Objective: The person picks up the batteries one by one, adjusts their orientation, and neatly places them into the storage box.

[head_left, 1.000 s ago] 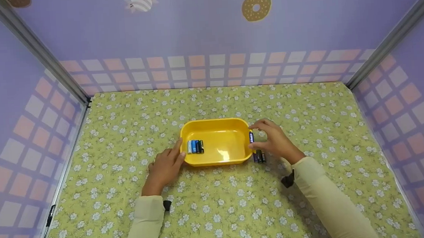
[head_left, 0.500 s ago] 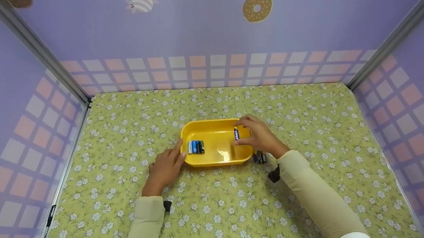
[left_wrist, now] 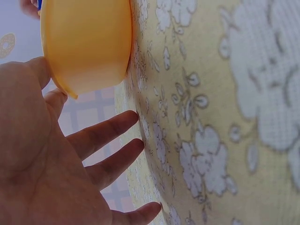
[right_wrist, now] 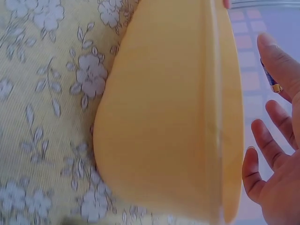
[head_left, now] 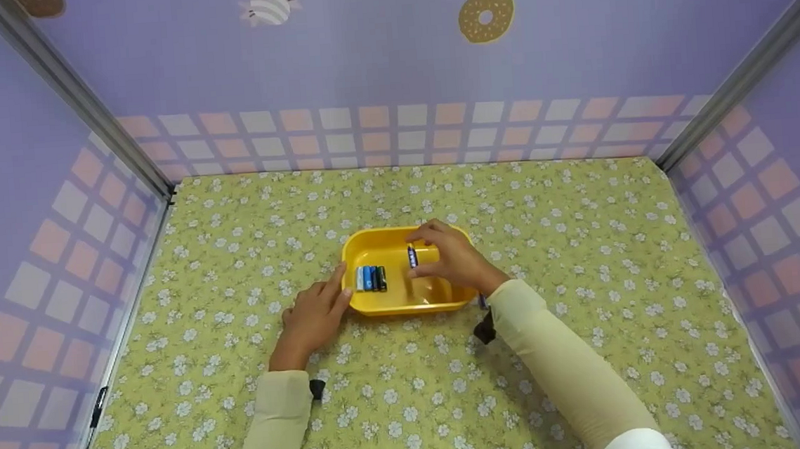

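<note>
A yellow plastic basin [head_left: 406, 310] sits on the flowered cloth. Inside, near its left end, several batteries [head_left: 371, 278] lie side by side: whitish, blue and dark ones. My left hand [head_left: 312, 321] touches the basin's left end with index finger and thumb; in the left wrist view its other fingers [left_wrist: 105, 136] spread out straight, touching the cloth or close to it. Over the basin's middle, my right hand [head_left: 455, 259] pinches a dark blue battery [head_left: 412, 256] between thumb and fingertip. The right wrist view shows this battery's gold end [right_wrist: 276, 87] beside the thumb.
Outside the basin's right end, a dark battery [head_left: 483, 302] peeks out, largely covered by the right forearm. Yellow flowered cloth [head_left: 397, 387] covers the table. Purple walls [head_left: 388, 56] with a checked band close in the back and both sides.
My right hand has carried the blue battery leftward from the basin's right rim to above its middle. The left hand has stayed at the left end. Batteries outside are now mostly hidden.
</note>
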Demonstrator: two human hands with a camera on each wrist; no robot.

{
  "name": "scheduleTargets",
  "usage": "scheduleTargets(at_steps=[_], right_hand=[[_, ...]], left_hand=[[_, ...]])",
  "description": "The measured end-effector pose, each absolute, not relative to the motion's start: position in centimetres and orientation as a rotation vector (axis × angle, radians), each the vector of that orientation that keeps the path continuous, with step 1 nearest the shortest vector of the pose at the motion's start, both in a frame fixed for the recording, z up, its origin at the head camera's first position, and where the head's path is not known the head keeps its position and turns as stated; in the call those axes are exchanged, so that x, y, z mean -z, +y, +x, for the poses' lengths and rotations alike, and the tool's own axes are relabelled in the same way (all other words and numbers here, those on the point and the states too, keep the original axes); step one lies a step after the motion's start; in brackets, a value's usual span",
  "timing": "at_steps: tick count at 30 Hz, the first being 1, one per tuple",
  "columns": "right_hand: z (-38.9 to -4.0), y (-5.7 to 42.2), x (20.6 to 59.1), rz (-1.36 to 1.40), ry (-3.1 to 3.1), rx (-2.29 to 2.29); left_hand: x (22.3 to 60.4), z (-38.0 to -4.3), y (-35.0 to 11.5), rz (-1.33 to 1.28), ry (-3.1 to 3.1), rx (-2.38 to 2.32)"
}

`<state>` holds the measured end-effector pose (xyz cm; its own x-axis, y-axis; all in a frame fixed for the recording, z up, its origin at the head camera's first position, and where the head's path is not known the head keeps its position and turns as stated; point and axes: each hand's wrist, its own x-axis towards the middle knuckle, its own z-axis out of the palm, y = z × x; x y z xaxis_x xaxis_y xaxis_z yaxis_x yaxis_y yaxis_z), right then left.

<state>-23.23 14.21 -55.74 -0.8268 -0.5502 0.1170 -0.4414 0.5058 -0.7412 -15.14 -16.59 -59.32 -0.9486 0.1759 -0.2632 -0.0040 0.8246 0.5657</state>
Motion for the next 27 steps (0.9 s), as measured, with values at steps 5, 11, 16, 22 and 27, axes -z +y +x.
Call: scheduleTargets(at_steps=[5, 11, 16, 22, 27], right_hand=[[-23.3, 12.9, 56.4, -0.843, 2.555, 1.224], [-23.3, 11.4, 57.4, -0.755, 2.553, 1.152], [-23.2, 10.5, 58.3, -0.707, 2.59, 1.07], [-23.0, 9.5, 59.1, -0.6, 2.595, 1.027], [-22.9, 9.0, 59.4, -0.561, 2.603, 1.002]], left_hand=[[59.4, -15.1, -16.6, 0.12, 2.702, -0.825], [59.4, -15.1, -16.7, 0.118, 2.711, -0.807], [59.4, -15.0, -16.7, 0.126, 2.719, -0.803], [59.4, -15.2, -16.6, 0.125, 2.718, -0.805], [59.2, -15.1, -16.6, 0.127, 2.702, -0.834]])
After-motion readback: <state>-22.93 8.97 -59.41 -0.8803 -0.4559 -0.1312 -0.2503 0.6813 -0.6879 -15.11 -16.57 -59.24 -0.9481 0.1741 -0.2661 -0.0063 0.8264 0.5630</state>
